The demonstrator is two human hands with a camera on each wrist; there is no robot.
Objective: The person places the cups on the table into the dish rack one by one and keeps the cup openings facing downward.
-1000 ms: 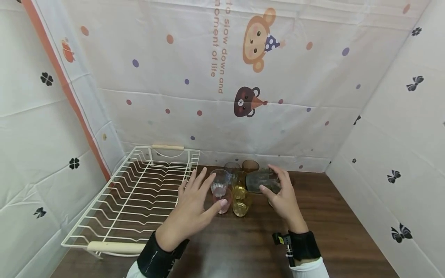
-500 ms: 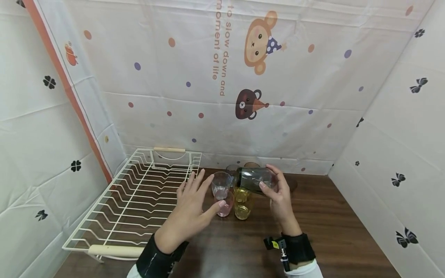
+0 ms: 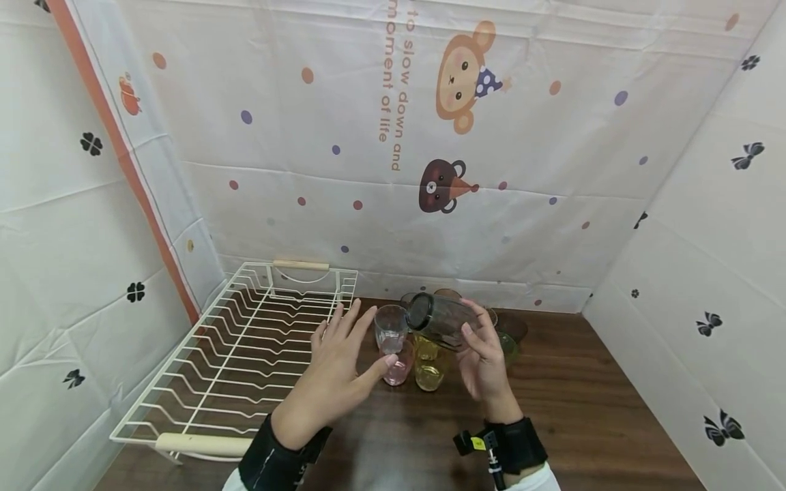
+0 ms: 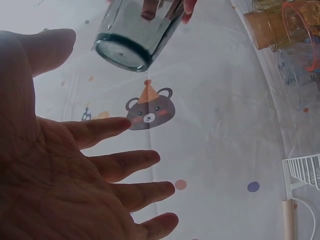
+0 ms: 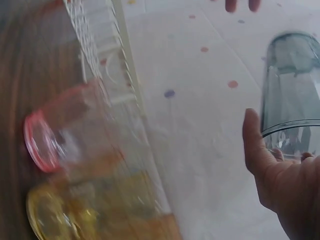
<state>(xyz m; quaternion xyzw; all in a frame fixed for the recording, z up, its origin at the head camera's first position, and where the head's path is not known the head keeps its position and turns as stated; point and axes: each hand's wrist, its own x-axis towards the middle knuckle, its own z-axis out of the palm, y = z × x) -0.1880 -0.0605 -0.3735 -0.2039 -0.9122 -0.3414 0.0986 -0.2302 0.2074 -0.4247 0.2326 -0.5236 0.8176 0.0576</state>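
Observation:
My right hand (image 3: 475, 329) grips a smoky grey glass (image 3: 439, 319), lifted off the table and tipped on its side with its base turned left. In the right wrist view the grey glass (image 5: 292, 85) rests against my right thumb (image 5: 255, 145). My left hand (image 3: 361, 342) hovers open with spread fingers, just left of a clear glass (image 3: 389, 327) and a pink glass (image 3: 398, 367), touching neither as far as I can tell. From the left wrist the open palm (image 4: 75, 170) lies below the tilted grey glass (image 4: 135, 35).
A white wire dish rack (image 3: 245, 354) stands on the left of the brown wooden table (image 3: 583, 423). Yellow glasses (image 3: 428, 372), a green glass (image 3: 508, 346) and brown glasses (image 3: 514, 326) cluster under the raised glass. Printed cloth walls close in the back and both sides.
My right hand has raised the grey glass and carried it left, turning its base toward the left hand. The left hand has hardly moved.

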